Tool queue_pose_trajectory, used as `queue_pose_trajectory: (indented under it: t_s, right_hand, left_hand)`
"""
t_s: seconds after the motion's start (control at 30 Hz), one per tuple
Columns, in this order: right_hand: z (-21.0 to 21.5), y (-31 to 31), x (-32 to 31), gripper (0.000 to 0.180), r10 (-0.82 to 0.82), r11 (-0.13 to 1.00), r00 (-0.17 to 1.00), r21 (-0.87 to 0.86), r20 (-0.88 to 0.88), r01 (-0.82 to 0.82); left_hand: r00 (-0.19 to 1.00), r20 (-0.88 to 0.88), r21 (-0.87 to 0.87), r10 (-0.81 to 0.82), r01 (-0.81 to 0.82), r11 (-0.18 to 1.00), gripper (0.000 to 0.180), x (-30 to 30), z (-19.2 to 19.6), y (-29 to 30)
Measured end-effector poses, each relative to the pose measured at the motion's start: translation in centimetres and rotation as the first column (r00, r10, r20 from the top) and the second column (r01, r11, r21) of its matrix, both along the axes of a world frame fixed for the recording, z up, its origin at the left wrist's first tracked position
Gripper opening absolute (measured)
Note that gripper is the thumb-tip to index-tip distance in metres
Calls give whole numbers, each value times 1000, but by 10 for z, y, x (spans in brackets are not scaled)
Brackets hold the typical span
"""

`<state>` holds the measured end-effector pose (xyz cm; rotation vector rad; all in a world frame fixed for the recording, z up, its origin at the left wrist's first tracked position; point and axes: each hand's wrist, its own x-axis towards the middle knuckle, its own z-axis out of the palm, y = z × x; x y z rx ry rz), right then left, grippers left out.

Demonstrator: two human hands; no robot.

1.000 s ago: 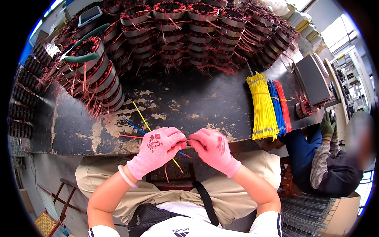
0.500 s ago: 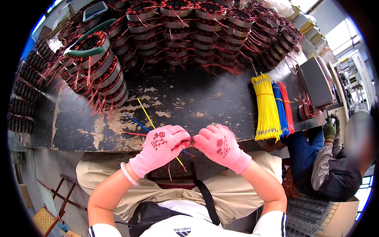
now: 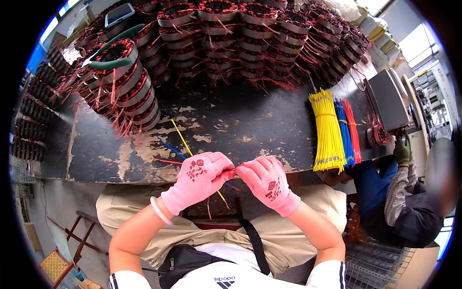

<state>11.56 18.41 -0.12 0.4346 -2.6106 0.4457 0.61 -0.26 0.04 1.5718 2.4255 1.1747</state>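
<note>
My left hand (image 3: 197,179), in a pink glove, is closed around a yellow wire (image 3: 181,136), a blue wire (image 3: 169,147) and a red wire (image 3: 166,161). Their far ends stick out over the table's front edge; the other ends hang below my fingers, above my lap. My right hand (image 3: 269,185), gloved alike, pinches close beside the left fingertips. What lies between its fingers is too small and hidden to make out. Both hands hover at the near edge of the worn black table (image 3: 231,120).
Stacked wire-wound stator rings (image 3: 139,101) line the back and left, a green-handled tool (image 3: 109,63) on one stack. At right lie yellow (image 3: 328,130), blue (image 3: 343,132) and red (image 3: 353,132) wire bundles, near a grey box-shaped device (image 3: 389,100). A co-worker (image 3: 409,202) sits at far right.
My right hand has turned a little and its fingertips have shifted slightly, staying close to the left ones. The left hand keeps its grip on the wires. The co-worker's gloved hand has moved up.
</note>
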Motion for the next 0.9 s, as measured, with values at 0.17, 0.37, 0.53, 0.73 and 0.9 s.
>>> queue_pose_trajectory:
  t_s: [0.17, 0.37, 0.53, 0.73, 0.9]
  right_hand:
    - [-8, 3, -3, 29, -19, 999, 999, 46, 49, 17]
    - [-6, 15, -10, 43, 78, 983, 996, 164, 51, -86]
    - [-5, 21, -14, 46, 106, 978, 990, 171, 97, -122]
    - [42, 17, -38, 35, 33, 969, 990, -246, 134, 1]
    - [133, -34, -121, 49, -26, 979, 977, -205, -213, -18]
  left_hand:
    - [999, 23, -60, -31, 33, 998, 14, -2, 5, -3]
    - [991, -118, -177, -56, 34, 984, 40, -30, 58, -44]
    - [962, -149, -377, -229, 159, 912, 86, -29, 64, -63]
    - [946, -228, -309, -228, 152, 939, 87, -22, 27, -56]
    - [937, -301, -355, -175, 60, 933, 87, -15, 20, -49]
